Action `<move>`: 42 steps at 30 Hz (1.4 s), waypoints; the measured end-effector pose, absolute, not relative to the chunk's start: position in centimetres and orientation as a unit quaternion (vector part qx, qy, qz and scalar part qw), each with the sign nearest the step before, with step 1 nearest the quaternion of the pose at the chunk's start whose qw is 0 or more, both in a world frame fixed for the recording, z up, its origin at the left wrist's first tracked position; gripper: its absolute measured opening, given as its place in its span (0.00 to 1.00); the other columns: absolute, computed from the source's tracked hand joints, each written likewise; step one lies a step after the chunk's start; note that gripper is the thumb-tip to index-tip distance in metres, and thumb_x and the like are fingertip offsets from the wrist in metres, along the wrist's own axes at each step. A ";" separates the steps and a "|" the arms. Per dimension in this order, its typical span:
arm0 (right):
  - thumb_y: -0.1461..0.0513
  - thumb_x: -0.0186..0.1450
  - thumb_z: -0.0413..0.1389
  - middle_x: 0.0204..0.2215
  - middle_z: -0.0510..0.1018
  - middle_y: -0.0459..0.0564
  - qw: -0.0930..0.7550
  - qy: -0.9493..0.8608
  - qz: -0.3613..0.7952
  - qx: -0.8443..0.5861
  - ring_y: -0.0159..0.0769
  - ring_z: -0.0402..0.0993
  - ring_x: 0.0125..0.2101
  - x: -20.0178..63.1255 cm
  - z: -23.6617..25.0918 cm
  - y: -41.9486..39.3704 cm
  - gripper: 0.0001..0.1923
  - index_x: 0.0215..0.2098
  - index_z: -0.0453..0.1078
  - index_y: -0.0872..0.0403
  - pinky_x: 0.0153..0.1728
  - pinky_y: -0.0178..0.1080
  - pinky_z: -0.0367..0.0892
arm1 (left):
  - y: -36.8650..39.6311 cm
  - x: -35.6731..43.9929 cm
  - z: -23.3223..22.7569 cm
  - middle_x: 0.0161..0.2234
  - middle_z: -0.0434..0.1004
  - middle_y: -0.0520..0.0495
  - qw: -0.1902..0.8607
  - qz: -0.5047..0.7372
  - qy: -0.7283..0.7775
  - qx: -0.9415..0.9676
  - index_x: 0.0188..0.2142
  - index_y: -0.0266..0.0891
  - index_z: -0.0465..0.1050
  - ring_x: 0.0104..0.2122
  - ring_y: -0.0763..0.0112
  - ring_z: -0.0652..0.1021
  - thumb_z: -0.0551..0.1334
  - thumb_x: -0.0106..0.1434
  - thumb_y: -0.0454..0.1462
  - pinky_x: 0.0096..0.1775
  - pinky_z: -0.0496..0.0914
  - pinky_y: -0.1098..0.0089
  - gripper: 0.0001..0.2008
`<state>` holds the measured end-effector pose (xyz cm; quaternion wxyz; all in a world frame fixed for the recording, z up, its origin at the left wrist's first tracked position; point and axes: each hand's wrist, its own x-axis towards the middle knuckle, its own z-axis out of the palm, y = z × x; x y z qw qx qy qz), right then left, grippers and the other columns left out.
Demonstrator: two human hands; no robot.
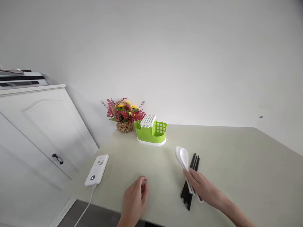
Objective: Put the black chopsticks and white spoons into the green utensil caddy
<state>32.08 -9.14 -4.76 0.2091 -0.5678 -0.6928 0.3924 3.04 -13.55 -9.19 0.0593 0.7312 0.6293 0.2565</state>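
My right hand [201, 186] is closed around the handles of white spoons [184, 156], two of whose bowls show side by side, pointing away from me. Beneath the spoons and fingers lies a bundle of black chopsticks [186, 194], its middle partly covered. Handle ends poke out below the hand. My left hand [135, 198] rests near the front edge of the table with its fingers curled in and nothing visible in them. Further back stands a green cutlery holder [145, 135] on a white base, with a slotted white piece [148, 120] across its top.
A wicker basket of artificial flowers [125, 126] stands behind the holder's left side, by the wall. On the left of the pale table [227, 151] lies a white power bank [97, 170] with a cable [87, 206] running off the front. A white cabinet [44, 126] borders the table's left.
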 end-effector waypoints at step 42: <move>0.54 0.75 0.41 0.26 0.78 0.47 0.019 -0.664 0.158 -0.731 0.46 0.79 0.31 44.0 -9.1 -11.6 0.14 0.32 0.55 0.47 0.30 0.41 0.55 | -12.9 3.2 -8.5 0.25 0.71 0.55 0.013 0.238 0.634 0.736 0.41 0.45 0.70 0.23 0.71 0.74 0.51 0.74 0.47 0.30 0.67 0.74 0.13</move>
